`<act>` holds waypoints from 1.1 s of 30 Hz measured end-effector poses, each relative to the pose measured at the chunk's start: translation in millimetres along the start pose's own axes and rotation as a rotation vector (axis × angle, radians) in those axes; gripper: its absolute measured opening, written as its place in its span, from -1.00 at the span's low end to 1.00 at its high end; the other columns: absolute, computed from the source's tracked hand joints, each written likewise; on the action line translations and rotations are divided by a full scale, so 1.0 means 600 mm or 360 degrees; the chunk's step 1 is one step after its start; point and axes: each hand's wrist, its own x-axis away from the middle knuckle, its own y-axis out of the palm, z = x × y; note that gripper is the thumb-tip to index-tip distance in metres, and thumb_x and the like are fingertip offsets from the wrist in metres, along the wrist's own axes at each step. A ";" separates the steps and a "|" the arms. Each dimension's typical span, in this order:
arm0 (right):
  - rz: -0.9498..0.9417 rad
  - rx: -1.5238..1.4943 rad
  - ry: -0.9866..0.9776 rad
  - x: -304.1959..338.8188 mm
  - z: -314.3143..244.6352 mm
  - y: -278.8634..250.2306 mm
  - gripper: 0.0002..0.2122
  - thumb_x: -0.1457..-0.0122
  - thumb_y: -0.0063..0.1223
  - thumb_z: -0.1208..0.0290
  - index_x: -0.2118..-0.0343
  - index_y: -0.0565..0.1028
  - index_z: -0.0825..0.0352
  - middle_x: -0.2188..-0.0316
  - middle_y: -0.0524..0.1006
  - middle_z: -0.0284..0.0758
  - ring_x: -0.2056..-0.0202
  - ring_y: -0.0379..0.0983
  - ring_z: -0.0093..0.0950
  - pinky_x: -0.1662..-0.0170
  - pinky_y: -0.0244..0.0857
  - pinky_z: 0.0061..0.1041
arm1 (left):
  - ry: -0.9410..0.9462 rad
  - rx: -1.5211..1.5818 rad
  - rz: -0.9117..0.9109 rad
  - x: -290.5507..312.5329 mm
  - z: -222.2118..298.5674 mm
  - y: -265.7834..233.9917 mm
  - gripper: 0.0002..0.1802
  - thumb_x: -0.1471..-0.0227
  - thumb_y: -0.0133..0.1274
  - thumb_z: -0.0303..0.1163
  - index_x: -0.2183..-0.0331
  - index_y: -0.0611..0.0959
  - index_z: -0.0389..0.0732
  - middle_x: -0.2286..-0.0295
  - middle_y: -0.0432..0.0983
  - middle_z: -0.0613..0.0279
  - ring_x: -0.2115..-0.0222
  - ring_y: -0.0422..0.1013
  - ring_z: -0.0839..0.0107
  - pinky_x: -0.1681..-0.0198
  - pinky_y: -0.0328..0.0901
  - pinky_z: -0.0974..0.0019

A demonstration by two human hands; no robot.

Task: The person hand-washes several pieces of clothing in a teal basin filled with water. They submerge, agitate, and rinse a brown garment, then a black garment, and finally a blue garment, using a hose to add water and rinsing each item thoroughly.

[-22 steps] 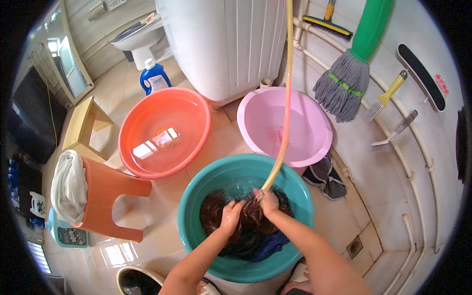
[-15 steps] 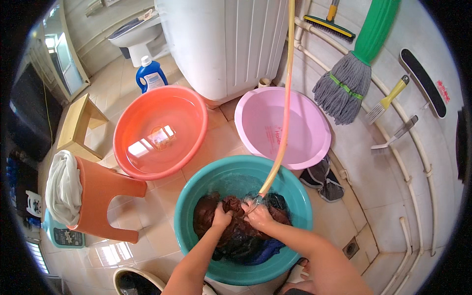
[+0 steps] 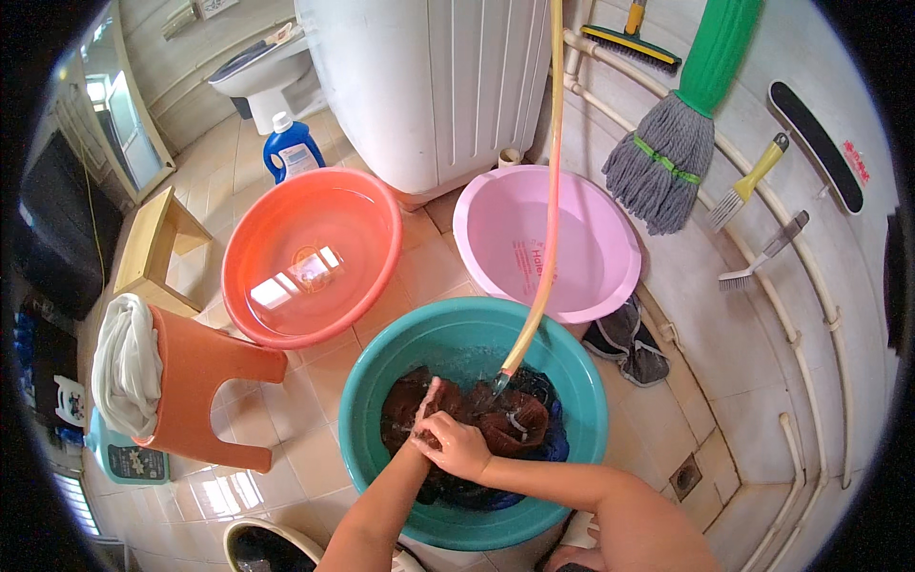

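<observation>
A teal basin (image 3: 410,336) on the floor holds wet brown cloth (image 3: 515,429), dark cloth (image 3: 541,389) and some blue cloth (image 3: 556,444) in water. Over the left part of this laundry, my left hand (image 3: 427,408) is raised with its fingers stretched out, partly covered by the other hand. My right hand (image 3: 459,448) crosses over and wraps its fingers against the left hand's palm side. To the right of both hands, a yellowish hose (image 3: 545,272) hangs down with its end over the cloth, touched by neither.
An orange basin (image 3: 310,224) of water and a pink basin (image 3: 581,243) stand beyond. Left are an orange stool (image 3: 205,372) with white cloth (image 3: 127,367) and a wooden stool (image 3: 151,253). A blue bottle (image 3: 291,148) stands by a white appliance (image 3: 419,86). A mop (image 3: 658,162) hangs right.
My right hand has left the hose end and moved left and down onto my left hand. My left hand has let go of the brown cloth, its fingers now straightened.
</observation>
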 end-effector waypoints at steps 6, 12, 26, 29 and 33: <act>0.0206 0.0413 -0.0174 -0.025 0.065 -0.031 -0.79 -0.04 0.00 0.23 0.61 0.39 0.25 0.63 0.40 -0.25 0.58 0.38 -0.21 0.56 0.28 -0.30 | 0.0599 -0.1511 0.0938 -0.003 -0.075 -0.055 -0.43 -0.07 -0.23 0.05 0.37 0.55 -0.32 0.46 0.48 0.01 0.36 0.39 0.20 0.22 0.25 0.16; -0.0501 0.0609 0.0938 -0.014 0.125 -0.118 -0.67 -0.05 -0.12 0.09 0.42 0.53 0.28 0.45 0.51 -0.10 0.38 0.44 -0.11 0.26 0.30 -0.17 | 0.0034 -0.2683 0.0664 0.003 -0.013 0.126 -0.47 0.11 0.11 -0.01 0.43 0.58 -0.40 0.54 0.49 -0.06 0.44 0.39 0.35 0.30 0.28 0.28; -0.0978 0.1719 -0.0260 0.006 0.015 -0.176 -0.78 0.18 0.11 0.34 0.41 0.57 0.30 0.43 0.46 -0.26 0.19 0.29 -0.30 -0.07 0.03 -0.25 | -0.0313 -0.4130 0.0129 0.109 0.049 0.159 -0.47 0.26 0.19 -0.09 0.20 0.55 -0.15 0.24 0.46 -0.05 0.14 0.34 0.03 0.07 0.22 0.18; -0.0393 0.1098 -0.0424 0.009 0.084 -0.130 -0.50 0.10 0.16 0.22 0.09 0.29 0.29 0.33 0.45 -0.19 0.21 0.34 -0.17 0.18 0.27 -0.29 | -0.0252 -0.3669 0.0297 0.084 0.070 0.187 -0.75 0.14 0.05 -0.32 0.35 0.54 -0.23 0.39 0.50 0.03 0.29 0.41 0.15 0.21 0.27 0.22; -0.0642 0.0976 0.0093 -0.013 0.129 -0.118 -0.54 0.14 0.16 0.25 0.17 0.29 0.29 0.41 0.44 -0.05 0.41 0.43 -0.13 0.35 0.32 -0.22 | 0.0145 -0.2198 0.0544 0.073 0.104 0.231 -0.82 0.09 -0.07 -0.40 0.45 0.48 -0.33 0.51 0.43 0.26 0.43 0.35 0.43 0.31 0.25 0.40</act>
